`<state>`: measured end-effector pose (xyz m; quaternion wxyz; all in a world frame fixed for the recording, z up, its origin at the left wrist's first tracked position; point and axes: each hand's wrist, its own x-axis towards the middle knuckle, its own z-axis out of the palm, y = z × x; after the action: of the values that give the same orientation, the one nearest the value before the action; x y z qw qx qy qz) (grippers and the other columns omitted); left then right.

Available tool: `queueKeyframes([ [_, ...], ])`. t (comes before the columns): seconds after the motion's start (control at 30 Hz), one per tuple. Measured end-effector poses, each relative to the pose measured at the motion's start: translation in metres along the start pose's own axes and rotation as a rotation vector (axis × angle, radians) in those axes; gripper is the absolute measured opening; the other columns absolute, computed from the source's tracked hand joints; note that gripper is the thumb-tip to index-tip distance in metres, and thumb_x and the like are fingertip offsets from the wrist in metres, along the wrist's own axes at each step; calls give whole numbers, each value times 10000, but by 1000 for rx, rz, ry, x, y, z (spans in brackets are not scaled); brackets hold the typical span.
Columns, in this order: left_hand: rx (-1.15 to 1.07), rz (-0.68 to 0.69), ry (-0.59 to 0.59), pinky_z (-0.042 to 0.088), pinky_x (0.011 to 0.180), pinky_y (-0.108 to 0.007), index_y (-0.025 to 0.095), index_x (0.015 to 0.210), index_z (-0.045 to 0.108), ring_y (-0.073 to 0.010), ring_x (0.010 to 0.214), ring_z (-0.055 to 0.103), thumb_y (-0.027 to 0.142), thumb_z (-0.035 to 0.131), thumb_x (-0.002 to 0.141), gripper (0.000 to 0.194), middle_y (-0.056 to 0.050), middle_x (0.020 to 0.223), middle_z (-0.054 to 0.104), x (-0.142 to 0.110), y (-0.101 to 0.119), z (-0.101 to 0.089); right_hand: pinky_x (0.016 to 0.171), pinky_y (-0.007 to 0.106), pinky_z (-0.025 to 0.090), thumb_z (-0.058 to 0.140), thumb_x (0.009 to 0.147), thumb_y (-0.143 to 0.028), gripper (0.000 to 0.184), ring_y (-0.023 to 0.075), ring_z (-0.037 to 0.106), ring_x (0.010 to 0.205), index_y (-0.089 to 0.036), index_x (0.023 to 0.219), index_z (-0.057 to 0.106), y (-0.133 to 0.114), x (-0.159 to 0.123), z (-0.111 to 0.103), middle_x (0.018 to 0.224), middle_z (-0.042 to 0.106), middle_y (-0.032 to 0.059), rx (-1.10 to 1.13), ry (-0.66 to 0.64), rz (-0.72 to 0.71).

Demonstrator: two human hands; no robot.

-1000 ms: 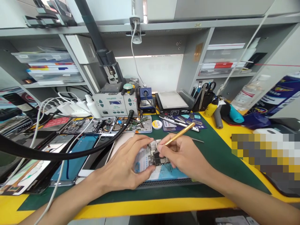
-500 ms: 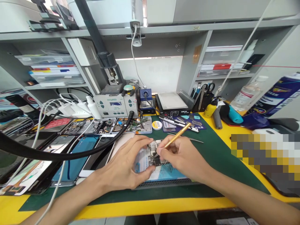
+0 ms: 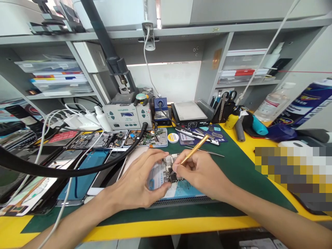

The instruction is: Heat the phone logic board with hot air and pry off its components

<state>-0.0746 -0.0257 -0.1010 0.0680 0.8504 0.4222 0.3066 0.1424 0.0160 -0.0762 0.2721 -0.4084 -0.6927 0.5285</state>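
A small phone circuit board (image 3: 169, 170) lies on a blue and white sheet (image 3: 188, 189) in front of me. My left hand (image 3: 141, 176) spans the board, its thumb at the near edge and its fingertips at the far edge. My right hand (image 3: 198, 169) pinches a slim gold-handled tool (image 3: 194, 150) like a pen. The handle leans up to the right, and the tip points down at the middle of the board. Its working end is too small to make out, so I cannot tell whether it touches.
Tweezers (image 3: 207, 150) lie behind my right hand. A round white tub (image 3: 173, 138) and a tray of loose parts (image 3: 159, 138) stand at the back. Phones and a blue phone back (image 3: 84, 176) fill the left side. A thick black hose (image 3: 103, 171) arches over them.
The view has shifted very slightly. Both hands keep nearly the same pose over the board, and the gold-handled tool stays at the same spot on it.
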Motion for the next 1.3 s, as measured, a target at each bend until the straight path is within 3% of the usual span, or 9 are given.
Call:
queueKeyframes([
  [0.4, 10, 4, 2, 436, 1125, -354, 198, 1398, 400, -215, 1270, 537, 306, 704, 842, 642, -112, 1330, 540, 1, 0, -1, 559, 228, 404, 613, 853, -240, 80, 128, 578, 637, -175, 806, 605, 3, 2, 0, 662, 600, -16, -3, 29, 3],
  [0.63, 19, 4, -3, 456, 1100, -372, 188, 1387, 412, -229, 1247, 553, 311, 710, 833, 640, -122, 1312, 551, 1, 0, -1, 478, 207, 347, 578, 862, -228, 91, 55, 446, 441, -182, 784, 564, 0, 0, -2, 596, 558, -53, -31, 49, 15],
  [1.3, 8, -21, -19, 451, 1088, -394, 212, 1400, 390, -241, 1244, 549, 301, 704, 838, 650, -116, 1314, 543, 0, 0, -1, 457, 219, 341, 571, 830, -215, 64, 72, 434, 389, -195, 777, 541, -2, 2, -2, 479, 486, -83, -52, 75, 52],
])
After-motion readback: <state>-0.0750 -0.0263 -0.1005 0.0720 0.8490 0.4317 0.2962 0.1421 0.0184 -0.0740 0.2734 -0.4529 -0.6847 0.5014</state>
